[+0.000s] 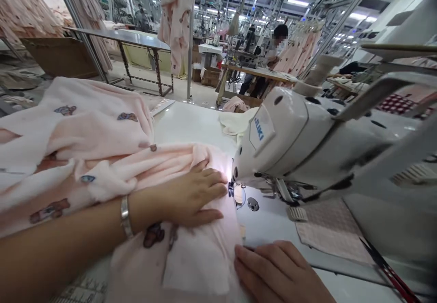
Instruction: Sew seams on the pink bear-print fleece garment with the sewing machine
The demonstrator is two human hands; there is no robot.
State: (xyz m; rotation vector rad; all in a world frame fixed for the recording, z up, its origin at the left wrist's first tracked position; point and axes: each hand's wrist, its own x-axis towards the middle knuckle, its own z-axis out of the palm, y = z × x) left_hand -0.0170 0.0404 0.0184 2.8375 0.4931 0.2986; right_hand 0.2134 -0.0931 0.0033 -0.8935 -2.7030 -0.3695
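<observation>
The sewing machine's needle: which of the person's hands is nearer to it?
The left hand. It lies flat on the pink cloth, fingertips just beside the needle. The right hand rests lower down, at the cloth's near edge.

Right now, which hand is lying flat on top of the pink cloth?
The left hand, the one with the silver bracelet, lies flat on the pink cloth beside the needle. The right hand only touches the cloth's edge nearer the camera.

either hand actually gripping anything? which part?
No grip. Left hand lies flat on the pink fabric beside the needle; right hand presses its near edge flat.
</observation>
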